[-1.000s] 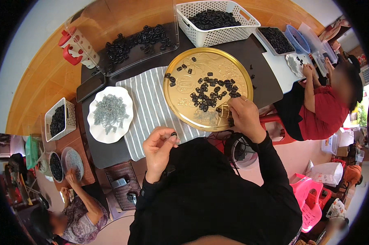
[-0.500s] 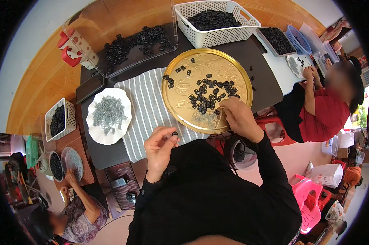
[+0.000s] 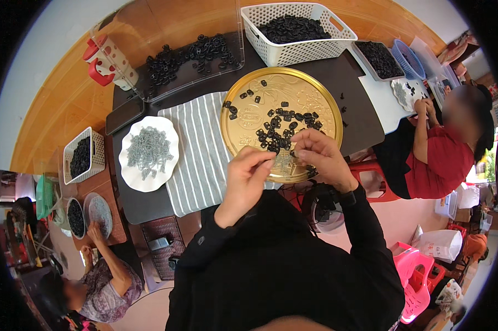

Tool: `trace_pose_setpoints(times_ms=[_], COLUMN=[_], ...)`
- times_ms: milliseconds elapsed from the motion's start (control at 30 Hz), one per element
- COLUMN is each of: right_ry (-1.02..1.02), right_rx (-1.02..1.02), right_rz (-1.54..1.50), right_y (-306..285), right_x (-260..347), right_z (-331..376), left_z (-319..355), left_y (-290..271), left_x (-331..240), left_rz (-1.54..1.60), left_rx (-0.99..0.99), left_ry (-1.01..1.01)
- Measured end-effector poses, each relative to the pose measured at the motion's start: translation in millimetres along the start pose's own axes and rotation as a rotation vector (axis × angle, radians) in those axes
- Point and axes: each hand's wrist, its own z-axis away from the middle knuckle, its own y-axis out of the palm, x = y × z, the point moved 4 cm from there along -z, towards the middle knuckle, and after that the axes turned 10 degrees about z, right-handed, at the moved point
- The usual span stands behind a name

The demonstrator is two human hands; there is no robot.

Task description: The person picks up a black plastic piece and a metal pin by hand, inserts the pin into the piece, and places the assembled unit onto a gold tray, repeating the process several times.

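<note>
Over the near part of a round gold tray [image 3: 327, 102], my two hands are close together, fingertips facing each other. My left hand [image 3: 243, 182] pinches a small black plastic piece, mostly hidden by thumb and forefinger. My right hand [image 3: 323, 159] is closed at the fingertips; a dark bit shows there, too small to name. Small black plastic pieces [image 3: 282, 118] lie loose on the tray just beyond my hands. A few clear, thin pieces [image 3: 284, 163] lie near its front edge, partly covered by my hands.
Left of the tray are a striped cloth [image 3: 196, 149] and a scalloped white plate [image 3: 129, 175] of grey translucent pieces [image 3: 150, 150]. Behind stand a white basket [image 3: 301, 51] and a clear bin [image 3: 191, 83] with black parts. Co-workers sit at right [image 3: 439, 149] and lower left [image 3: 108, 287].
My left hand has moved right and up from the tray's near-left side to the tray. My right hand has shifted slightly, its fingertips now facing the left ones.
</note>
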Motion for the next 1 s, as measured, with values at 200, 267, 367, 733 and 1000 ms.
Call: trace_pose_setpoints(times_ms=[200, 267, 367, 733, 1000], right_ry=[-0.059, -0.111, -0.207, -0.452, -0.276], right_rx=[0.084, 0.051, -0.047, -0.28, -0.177], right_rz=[0.109, 0.213, 0.402, 0.684, 0.27], right_y=[13, 11, 14, 2, 10], right_x=[0, -1, 7, 9, -5], right_z=[-4, -3, 1, 8, 5], left_z=[-14, -15, -17, -17, -8], left_y=[25, 29, 30, 24, 2], left_x=[3, 1, 1, 18, 22], left_rz=[-0.223, -0.221, -0.234, -0.133, 0.339], left_rx=[0.066, 0.052, 0.026, 0.014, -0.034], left_ry=[0.157, 0.189, 0.192, 0.028, -0.147])
